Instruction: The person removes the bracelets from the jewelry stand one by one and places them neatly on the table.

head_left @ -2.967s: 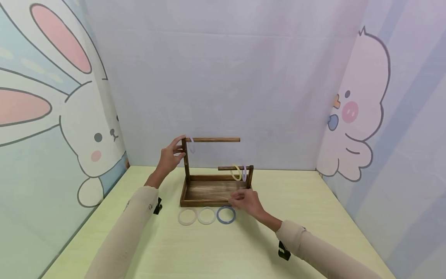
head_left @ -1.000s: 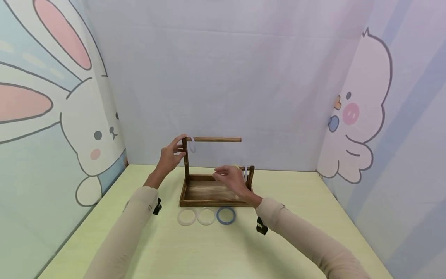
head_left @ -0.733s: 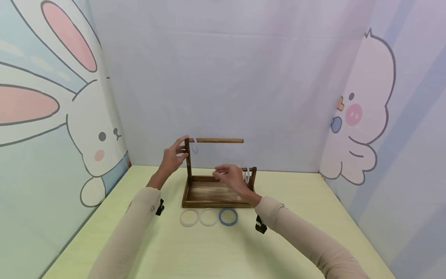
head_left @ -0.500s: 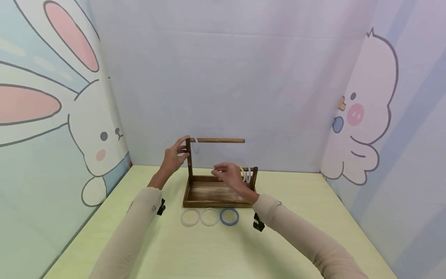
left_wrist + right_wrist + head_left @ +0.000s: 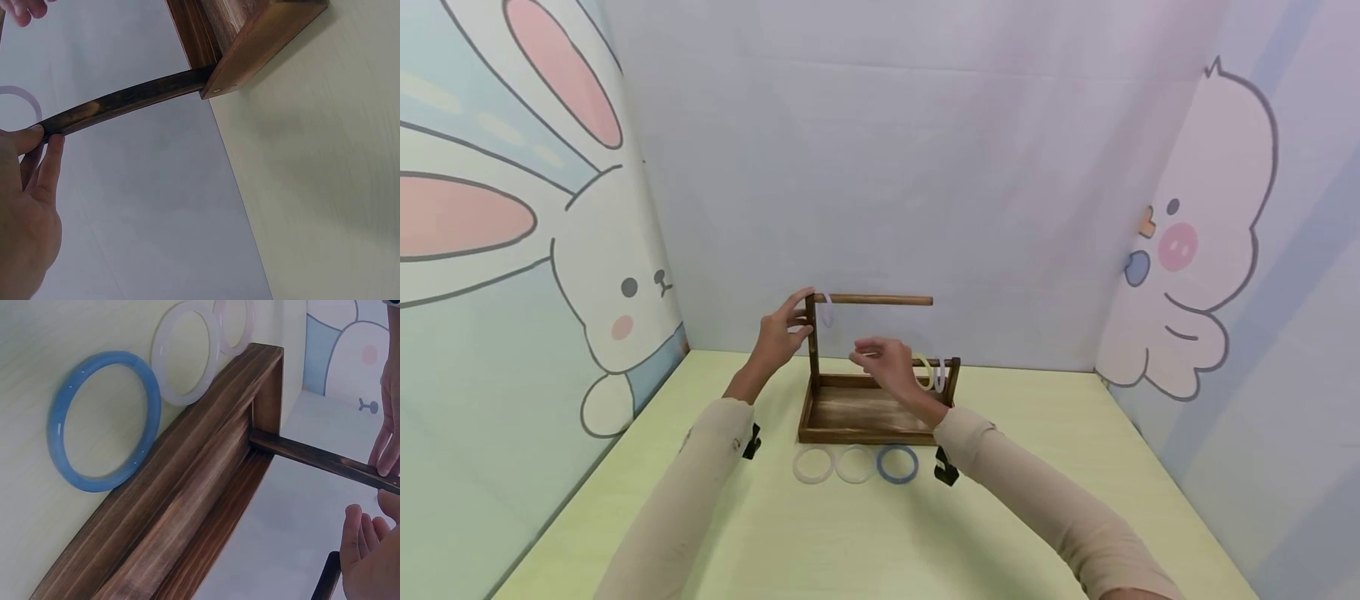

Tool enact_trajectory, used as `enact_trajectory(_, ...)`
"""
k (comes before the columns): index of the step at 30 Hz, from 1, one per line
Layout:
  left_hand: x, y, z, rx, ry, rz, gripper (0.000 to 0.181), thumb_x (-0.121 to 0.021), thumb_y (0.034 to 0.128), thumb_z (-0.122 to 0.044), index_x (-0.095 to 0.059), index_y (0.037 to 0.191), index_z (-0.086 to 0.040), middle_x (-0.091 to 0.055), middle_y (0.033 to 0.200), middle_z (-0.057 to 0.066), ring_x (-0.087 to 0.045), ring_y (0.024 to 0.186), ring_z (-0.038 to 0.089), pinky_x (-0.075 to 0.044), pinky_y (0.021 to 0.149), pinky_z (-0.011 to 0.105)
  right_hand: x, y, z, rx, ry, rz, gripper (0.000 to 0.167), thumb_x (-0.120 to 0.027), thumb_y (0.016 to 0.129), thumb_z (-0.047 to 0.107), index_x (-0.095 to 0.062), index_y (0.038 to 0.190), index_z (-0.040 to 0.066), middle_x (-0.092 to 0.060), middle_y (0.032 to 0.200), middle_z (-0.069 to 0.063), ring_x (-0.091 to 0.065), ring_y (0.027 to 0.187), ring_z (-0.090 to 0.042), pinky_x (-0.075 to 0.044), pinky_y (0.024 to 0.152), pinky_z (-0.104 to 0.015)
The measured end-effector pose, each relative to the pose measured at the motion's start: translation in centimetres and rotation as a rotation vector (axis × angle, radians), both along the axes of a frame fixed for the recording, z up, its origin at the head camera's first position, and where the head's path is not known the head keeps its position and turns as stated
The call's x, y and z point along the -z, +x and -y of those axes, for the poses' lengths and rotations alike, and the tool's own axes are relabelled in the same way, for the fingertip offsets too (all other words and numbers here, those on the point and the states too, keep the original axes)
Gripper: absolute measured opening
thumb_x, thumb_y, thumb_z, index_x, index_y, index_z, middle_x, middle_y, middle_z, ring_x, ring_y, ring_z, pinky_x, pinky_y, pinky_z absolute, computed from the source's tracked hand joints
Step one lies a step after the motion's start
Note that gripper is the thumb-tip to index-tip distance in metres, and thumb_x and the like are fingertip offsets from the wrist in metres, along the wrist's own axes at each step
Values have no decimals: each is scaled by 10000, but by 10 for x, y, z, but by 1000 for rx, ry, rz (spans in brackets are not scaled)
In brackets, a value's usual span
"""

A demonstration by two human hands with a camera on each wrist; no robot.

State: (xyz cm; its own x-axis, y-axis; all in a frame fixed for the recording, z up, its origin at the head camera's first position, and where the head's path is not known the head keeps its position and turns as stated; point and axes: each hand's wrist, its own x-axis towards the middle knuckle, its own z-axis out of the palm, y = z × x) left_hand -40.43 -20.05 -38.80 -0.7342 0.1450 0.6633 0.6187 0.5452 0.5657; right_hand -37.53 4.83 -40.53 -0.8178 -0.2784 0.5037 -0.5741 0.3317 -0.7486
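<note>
A dark brown wooden bangle stand [image 5: 868, 437] has a tray base, a tall left post with an upper bar [image 5: 880, 300], and a short right post with a lower bar. My left hand [image 5: 779, 333] grips the top of the tall post [image 5: 125, 103] between thumb and fingers. A pale lavender bangle [image 5: 827, 311] hangs on the upper bar beside that hand. My right hand [image 5: 887, 367] is at the free end of the lower bar [image 5: 326, 578], fingers loosely extended and nothing held. Behind its wrist, a yellow bangle [image 5: 928, 372] and a lavender bangle [image 5: 940, 376] hang on the lower bar.
On the pale yellow table [image 5: 1022, 467], a pinkish bangle [image 5: 796, 465], a whitish bangle [image 5: 838, 465] and a blue bangle [image 5: 56, 428] lie in a row before the tray. Cartoon-printed curtains enclose the table at the back and sides.
My right hand has risen from the tray's front edge to the lower bar's free end, then shifted slightly left and up. My left hand stays on the tall post. The bangles keep their places.
</note>
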Motion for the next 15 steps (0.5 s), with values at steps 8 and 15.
enact_trajectory(8,1,-3,3,5,10,9,779,-705,914,143,-471,1559,-226,-686,1261,284,-731,1080,392,-640,834,469,-10,-8,17,27,-10,-42,249,-780,950,123,-772,1180,28,-778,1110,-137,-773,969,-258,-650,772,-333)
enact_trajectory(15,3,-5,6,8,19,20,795,-704,913,147,-469,1560,-250,-687,1262,283,-731,1081,390,-642,830,458,-13,-16,31,66,9,-54,264,-792,947,164,-776,1184,50,-781,1110,-113,-768,994,-242,-642,837,-351)
